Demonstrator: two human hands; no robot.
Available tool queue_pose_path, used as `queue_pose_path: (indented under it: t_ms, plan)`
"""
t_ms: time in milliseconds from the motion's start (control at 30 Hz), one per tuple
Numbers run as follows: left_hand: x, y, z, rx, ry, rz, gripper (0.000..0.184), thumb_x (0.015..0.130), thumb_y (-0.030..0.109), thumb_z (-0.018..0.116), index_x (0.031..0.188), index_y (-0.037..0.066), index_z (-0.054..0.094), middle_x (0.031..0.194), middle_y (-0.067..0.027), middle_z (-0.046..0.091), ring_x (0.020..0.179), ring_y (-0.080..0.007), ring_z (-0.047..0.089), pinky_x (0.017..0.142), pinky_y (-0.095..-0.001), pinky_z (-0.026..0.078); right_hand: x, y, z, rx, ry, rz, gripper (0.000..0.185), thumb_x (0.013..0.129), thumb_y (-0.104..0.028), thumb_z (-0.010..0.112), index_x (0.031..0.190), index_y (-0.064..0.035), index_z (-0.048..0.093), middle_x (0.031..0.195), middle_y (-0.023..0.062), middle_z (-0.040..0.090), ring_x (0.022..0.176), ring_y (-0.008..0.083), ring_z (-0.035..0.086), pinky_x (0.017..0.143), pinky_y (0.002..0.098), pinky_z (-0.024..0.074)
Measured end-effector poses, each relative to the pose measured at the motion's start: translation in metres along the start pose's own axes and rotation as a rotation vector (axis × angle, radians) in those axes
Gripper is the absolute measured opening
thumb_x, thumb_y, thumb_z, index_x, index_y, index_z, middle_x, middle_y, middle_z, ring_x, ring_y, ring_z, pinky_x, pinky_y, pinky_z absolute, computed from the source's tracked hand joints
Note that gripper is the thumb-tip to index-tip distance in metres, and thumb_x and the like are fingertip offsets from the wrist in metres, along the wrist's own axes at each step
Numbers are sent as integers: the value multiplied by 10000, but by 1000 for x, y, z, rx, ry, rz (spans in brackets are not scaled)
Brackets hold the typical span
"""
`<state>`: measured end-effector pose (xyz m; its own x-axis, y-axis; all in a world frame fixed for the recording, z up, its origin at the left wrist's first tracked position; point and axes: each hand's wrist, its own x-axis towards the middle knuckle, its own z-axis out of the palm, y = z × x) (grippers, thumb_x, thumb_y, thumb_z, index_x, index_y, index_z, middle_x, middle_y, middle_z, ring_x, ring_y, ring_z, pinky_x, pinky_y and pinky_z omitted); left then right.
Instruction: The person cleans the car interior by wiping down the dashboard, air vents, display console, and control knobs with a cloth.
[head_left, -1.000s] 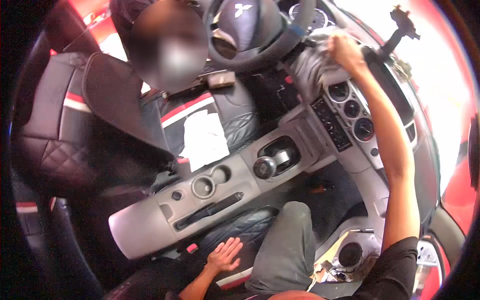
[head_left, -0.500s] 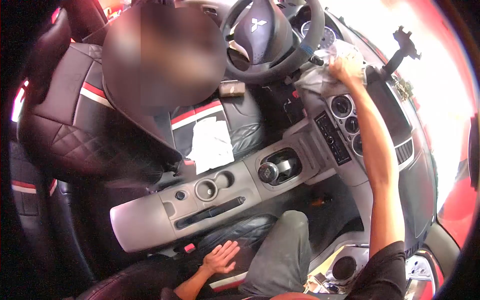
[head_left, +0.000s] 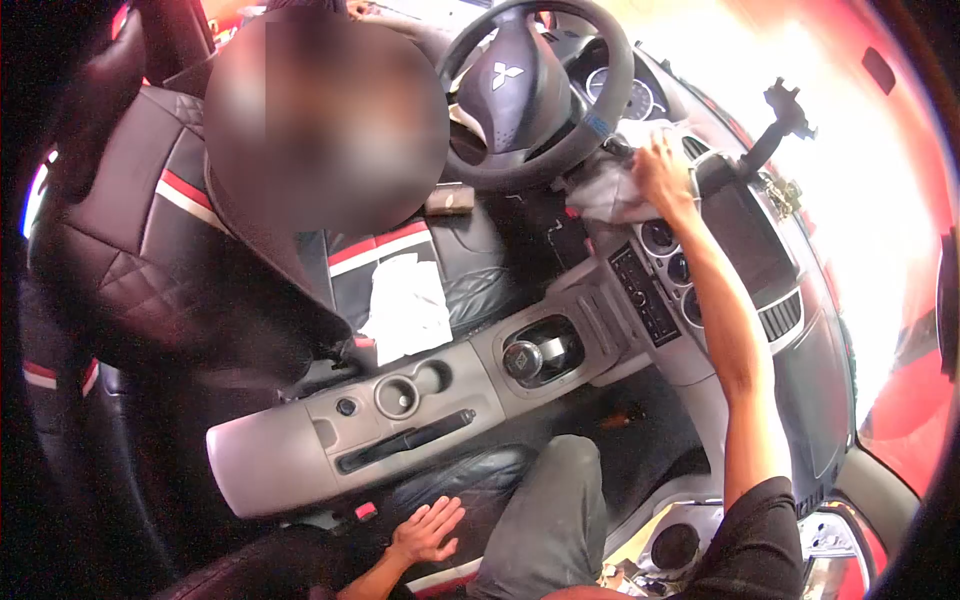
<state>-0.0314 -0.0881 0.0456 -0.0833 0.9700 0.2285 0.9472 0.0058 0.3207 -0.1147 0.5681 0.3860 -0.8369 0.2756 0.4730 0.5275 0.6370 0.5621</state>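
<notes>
My right hand presses a light grey cloth against the dashboard, just right of the steering wheel. Part of the cloth is hidden under the fingers. Down by the seat, my left hand is open and empty, its fingers stretched out beside my grey trouser leg. The round gauges and vents of the centre panel lie next to my right forearm, which covers part of them.
A white cloth and a small brown box lie on the driver's seat. The console has a gear knob and a handbrake. A phone mount stands on the dashboard. Another person, blurred, leans in at the upper left.
My right hand has shifted along the dashboard with the grey cloth, and its fingers look more stretched out. The other person's blurred head has come further in. My left hand stays open.
</notes>
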Motion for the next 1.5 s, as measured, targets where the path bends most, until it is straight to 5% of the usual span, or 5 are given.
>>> queue_pose_path:
  t_ms: [200, 767, 867, 1133, 1500]
  plan:
    - [0, 1, -3, 51, -16, 6, 629, 874, 463, 588, 1423, 154, 598, 1525, -34, 542, 1422, -179, 476, 1218, -395, 204, 22, 12, -13, 273, -23, 207, 271, 897, -146, 563, 981, 73, 700, 881, 245, 689, 877, 396, 703, 837, 473, 570]
    - [-10, -2, 26, -25, 33, 53, 662, 843, 435, 579, 1384, 55, 610, 1513, -148, 536, 1430, -317, 468, 1185, -466, 276, -51, -53, 1, -106, -212, -374, 583, 884, -176, 566, 1409, 73, 522, 1501, 263, 485, 1407, 349, 458, 1147, 462, 398]
    - [-11, -3, 24, -47, 25, 43, 658, 849, 418, 578, 1399, 57, 596, 1520, -149, 528, 1435, -315, 461, 1197, -465, 257, -61, -52, -9, -37, -105, -85, 603, 884, -128, 523, 1455, 64, 481, 1546, 228, 452, 1438, 351, 434, 1226, 455, 312]
    - [-12, -2, 21, -35, 9, 38, 663, 855, 423, 576, 1418, 73, 582, 1518, -140, 532, 1432, -303, 467, 1194, -457, 266, -16, 38, -78, -410, -396, 130, 443, 937, -211, 481, 1218, 70, 677, 1270, 215, 682, 1286, 348, 577, 1255, 554, 140]
    - [-6, -5, 16, 14, 44, 64, 634, 869, 439, 560, 1379, 68, 622, 1489, -139, 562, 1425, -301, 479, 1199, -449, 255, -5, 53, -63, -246, -359, 90, 301, 906, -213, 573, 1011, -13, 773, 1100, 212, 738, 1162, 360, 652, 1195, 498, 316]
